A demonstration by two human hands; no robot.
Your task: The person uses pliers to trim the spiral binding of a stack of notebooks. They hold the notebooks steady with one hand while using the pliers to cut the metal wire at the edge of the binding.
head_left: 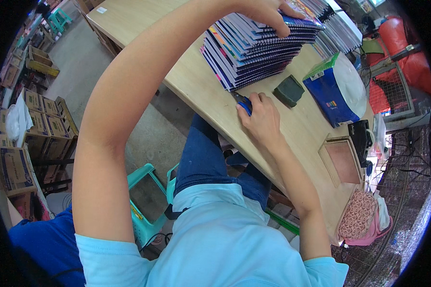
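My left hand (268, 12) reaches across to the top of a tall stack of spiral-bound notebooks (254, 50) on a light wooden table (196, 81), fingers curled over the top notebook's edge. My right hand (261, 117) rests on the table just in front of the stack, closed around a small blue object (244, 104) whose kind I cannot tell. A dark green block (289, 90) lies just right of that hand.
A blue and white bag (337, 91) lies to the right, with a black device (360, 135), a shallow wooden tray (341, 160) and a patterned pouch (358, 214) nearer the table end. More notebooks (340, 28) are stacked behind. Teal stools (146, 191) and cardboard boxes (38, 124) stand on the floor.
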